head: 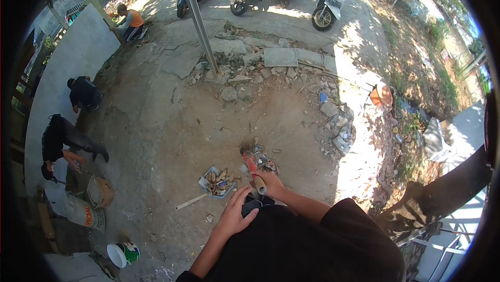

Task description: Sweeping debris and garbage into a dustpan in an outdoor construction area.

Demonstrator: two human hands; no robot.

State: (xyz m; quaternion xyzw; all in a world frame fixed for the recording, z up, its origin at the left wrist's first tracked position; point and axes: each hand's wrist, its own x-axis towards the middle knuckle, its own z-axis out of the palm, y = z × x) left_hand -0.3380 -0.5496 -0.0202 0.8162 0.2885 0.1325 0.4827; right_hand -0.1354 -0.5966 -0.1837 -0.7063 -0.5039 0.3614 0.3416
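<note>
My right hand point(270, 183) is closed around the handle of a short broom point(249, 161) with a red binding. Its dark bristles press on the dirt beside a small heap of litter point(269, 163). My left hand point(235, 212) rests on my dark-clad knee, thumb spread from the fingers, with nothing in it. Just beyond that hand lies a light blue dustpan point(224, 196), filled with dry leaves and scraps. Its pale stick handle point(190, 201) points to the lower left along the ground.
Three people work along a grey wall point(88, 33) at left. Near them stand a cardboard box point(107, 193), a printed sack point(82, 212) and a tipped paint bucket point(124, 254). Rubble point(330, 109), a metal post point(199, 24) and parked motor scooters point(332, 2) lie ahead.
</note>
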